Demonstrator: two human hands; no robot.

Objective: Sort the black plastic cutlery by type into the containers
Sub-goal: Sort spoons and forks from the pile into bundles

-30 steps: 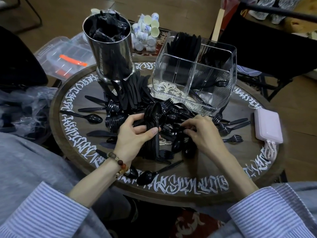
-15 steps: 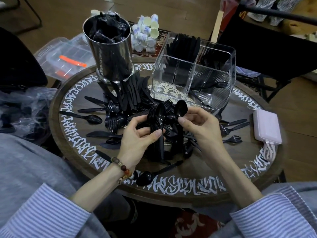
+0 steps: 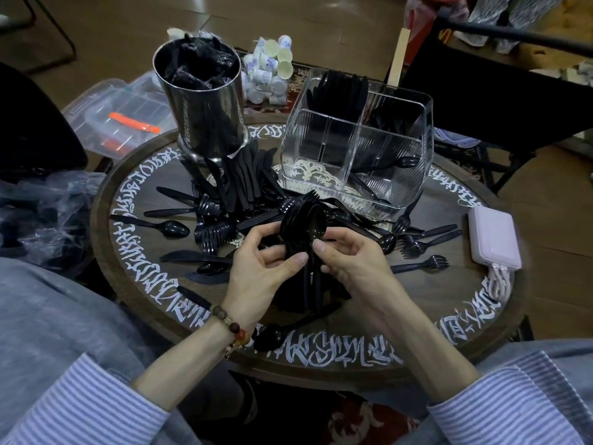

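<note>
My left hand [image 3: 263,268] grips a nested stack of black plastic spoons [image 3: 303,224] upright above the round wooden table [image 3: 417,319]. My right hand [image 3: 353,261] pinches the front spoon's handle against that stack. Loose black forks [image 3: 420,244], knives [image 3: 244,178] and single spoons [image 3: 170,228] lie scattered across the table. Behind the pile stands a clear divided container [image 3: 356,146] holding knives at its back and a spoon in its right compartment. A steel cylinder [image 3: 205,101] at the back left is filled with black items.
A pink power bank [image 3: 494,239] with a cable lies at the table's right edge. A clear plastic box [image 3: 118,120] with an orange item and small white cups [image 3: 269,72] sit on the floor beyond the table. Crumpled plastic bags [image 3: 48,220] lie at the left.
My right hand picked a spoon out of the pile, lifted it and brought it left against the stack in my left hand. The stack rose slightly.
</note>
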